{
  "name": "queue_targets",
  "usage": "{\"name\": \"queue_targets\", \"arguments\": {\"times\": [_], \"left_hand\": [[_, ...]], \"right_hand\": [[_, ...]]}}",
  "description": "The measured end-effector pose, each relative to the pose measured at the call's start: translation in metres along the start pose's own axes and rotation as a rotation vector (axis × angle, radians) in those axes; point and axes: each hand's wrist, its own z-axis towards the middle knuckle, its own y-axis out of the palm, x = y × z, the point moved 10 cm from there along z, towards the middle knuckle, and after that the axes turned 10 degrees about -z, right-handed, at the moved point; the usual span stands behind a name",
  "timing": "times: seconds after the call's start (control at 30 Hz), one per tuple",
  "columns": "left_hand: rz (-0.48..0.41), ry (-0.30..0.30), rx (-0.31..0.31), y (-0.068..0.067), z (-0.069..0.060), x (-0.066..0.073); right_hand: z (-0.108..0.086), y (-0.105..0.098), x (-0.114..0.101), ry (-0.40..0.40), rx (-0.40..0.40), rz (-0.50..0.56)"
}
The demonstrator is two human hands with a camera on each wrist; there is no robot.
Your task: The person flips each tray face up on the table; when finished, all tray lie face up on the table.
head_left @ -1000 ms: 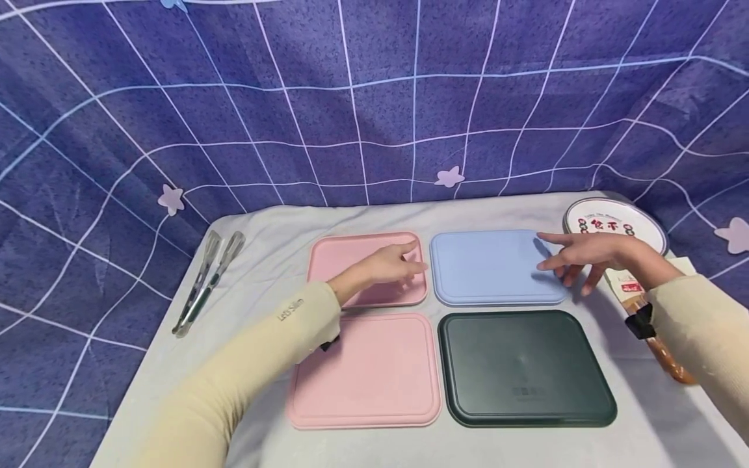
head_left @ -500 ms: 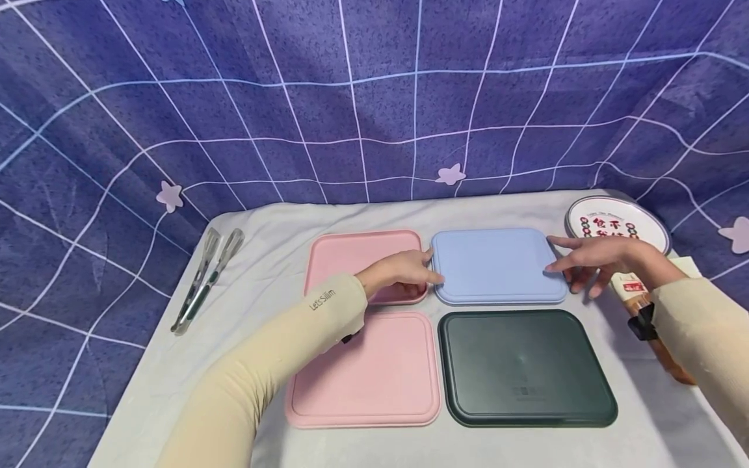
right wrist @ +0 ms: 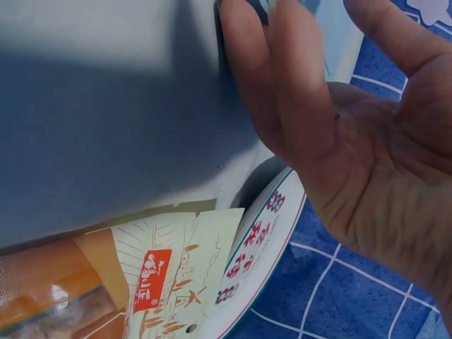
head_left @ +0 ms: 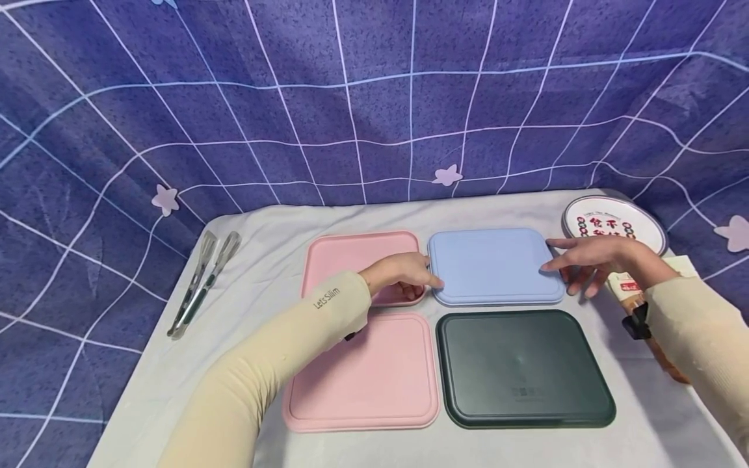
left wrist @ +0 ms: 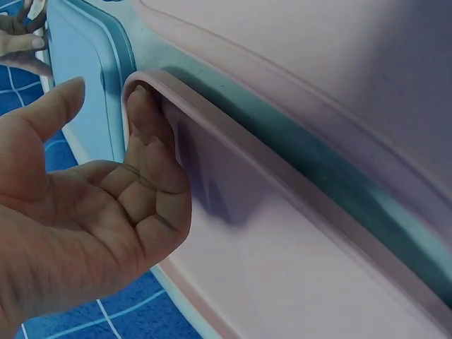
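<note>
A light blue rectangular tray lies flat at the back, right of centre. My left hand reaches over the far pink tray, its index finger touching the blue tray's left edge. In the left wrist view, the left hand's other fingers bend at the pink tray's raised corner, and the thumb stands apart. My right hand is at the blue tray's right edge, fingers spread and slightly bent; the right wrist view barely shows the tray behind them. Neither hand visibly grips it.
A near pink tray and a dark green tray lie in front. Metal tongs rest at left. A white plate with red lettering and a packaged food bag are at right. A blue grid curtain hangs behind.
My left hand has moved right, from above the far pink tray to the blue tray's left edge. The right hand has stayed near the blue tray's right edge, shifting only slightly.
</note>
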Motion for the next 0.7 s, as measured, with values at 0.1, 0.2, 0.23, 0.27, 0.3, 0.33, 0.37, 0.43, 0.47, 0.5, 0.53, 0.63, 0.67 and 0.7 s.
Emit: {"name": "queue_targets", "arguments": {"times": [0.1, 0.2, 0.23, 0.27, 0.3, 0.33, 0.37, 0.43, 0.47, 0.5, 0.53, 0.63, 0.67, 0.7], "left_hand": [[-0.022, -0.009, -0.025, 0.0, 0.0, 0.0], [-0.073, -0.034, -0.052, 0.0, 0.001, -0.004], [-0.093, -0.043, -0.056, 0.0, 0.001, -0.006], [-0.109, -0.049, -0.06, 0.0, 0.002, -0.007], [-0.128, -0.056, -0.06, -0.001, 0.002, -0.009], [-0.143, -0.06, -0.061, -0.001, 0.003, -0.011], [-0.16, -0.063, -0.063, -0.001, 0.003, -0.012], [-0.185, -0.062, -0.067, -0.002, 0.002, -0.014], [-0.2, -0.062, -0.069, -0.002, 0.002, -0.014], [-0.22, -0.063, -0.071, -0.002, 0.002, -0.016], [-0.233, -0.059, -0.072, -0.002, 0.002, -0.016], [-0.256, -0.045, -0.07, -0.002, 0.001, -0.015], [-0.265, -0.038, -0.068, -0.003, 0.001, -0.014], [-0.267, -0.031, -0.065, -0.003, 0.001, -0.014]], "right_hand": [[0.0, 0.0, 0.001, 0.002, 0.001, 0.008], [0.0, 0.0, 0.001, 0.001, -0.005, 0.033], [0.0, 0.001, 0.001, 0.0, -0.008, 0.041], [0.0, 0.001, 0.001, 0.0, -0.01, 0.05], [0.0, 0.001, 0.001, 0.0, -0.014, 0.058], [0.0, 0.002, 0.002, 0.002, -0.016, 0.064], [0.0, 0.001, 0.002, 0.003, -0.016, 0.068], [0.0, 0.001, 0.003, 0.005, -0.021, 0.077], [0.0, 0.001, 0.003, 0.006, -0.024, 0.08], [0.001, 0.002, 0.004, 0.006, -0.027, 0.082], [0.001, 0.002, 0.004, 0.006, -0.03, 0.085], [0.002, 0.002, 0.005, 0.002, -0.037, 0.093], [0.003, 0.002, 0.005, 0.0, -0.039, 0.095], [0.003, 0.003, 0.005, -0.001, -0.04, 0.096]]}}
